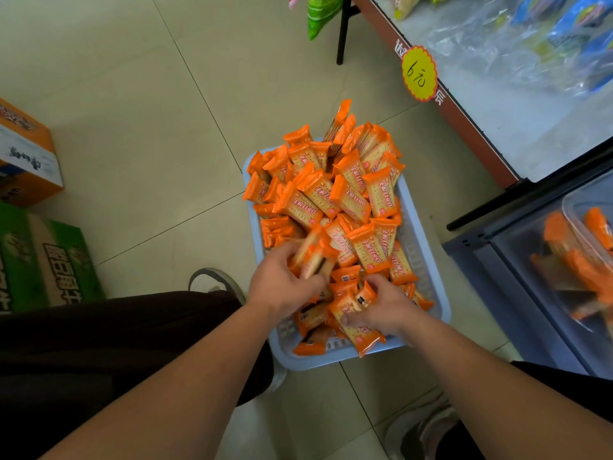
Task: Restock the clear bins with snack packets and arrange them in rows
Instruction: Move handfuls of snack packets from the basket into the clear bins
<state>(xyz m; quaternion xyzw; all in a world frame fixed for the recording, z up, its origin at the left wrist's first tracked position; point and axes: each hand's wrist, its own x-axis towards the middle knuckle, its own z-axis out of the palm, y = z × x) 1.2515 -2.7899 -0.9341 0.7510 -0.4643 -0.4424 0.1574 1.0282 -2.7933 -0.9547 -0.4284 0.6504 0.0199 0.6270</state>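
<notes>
Loosely heaped, orange-ended cracker packets [335, 194] overfill the pale-blue basket [318, 360].

A pale beige tiled floor [149, 111] fills most of the view. At the left edge an orange and white printed cardboard box [26, 154] stands just beside a green printed cardboard carton [43, 260]. At the upper right, a brown-edged display shelf [464, 121] carries a round yellow scalloped price tag [419, 74] marked by hand. Blue wrapped packets [583, 34] lie on the shelf under crinkled clear plastic film [481, 51]. A bright green plastic bag [320, 14] hangs beside a thin black metal leg [343, 31].
</notes>
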